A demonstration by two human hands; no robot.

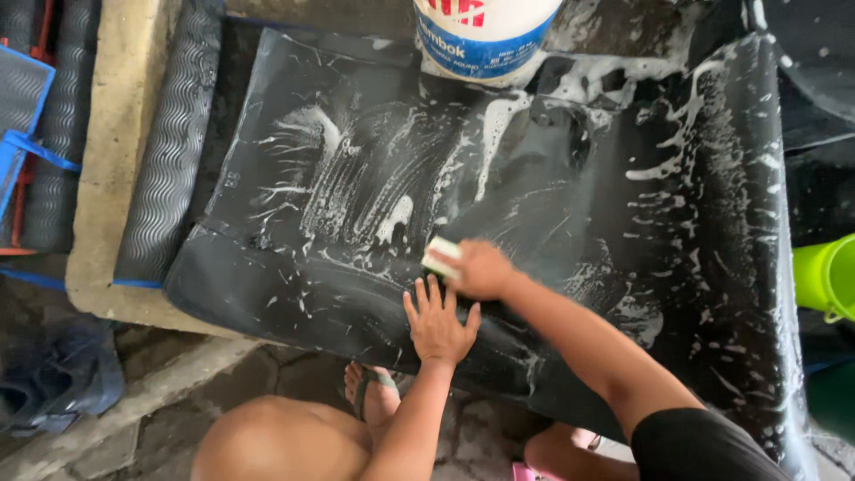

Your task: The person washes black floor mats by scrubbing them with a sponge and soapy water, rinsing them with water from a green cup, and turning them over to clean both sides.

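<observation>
Left hand (pixel 438 322) lies flat, fingers (pixel 426 296) spread; right hand (pixel 479 269) is clenched, arm outstretched.

White bucket (pixel 485 36) cut by top edge, green pail (pixel 828 276) (right edge) half out of view

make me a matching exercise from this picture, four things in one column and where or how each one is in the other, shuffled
Things:
1. left hand
2. right hand
3. white bucket
4. green bucket

States:
A. stands at the far edge of the soapy black mat
B. grips a pale scrub pad
C. at the right edge of the picture
D. pressed flat on the mat, fingers spread

Pairs: 1-D, 2-B, 3-A, 4-C
</observation>
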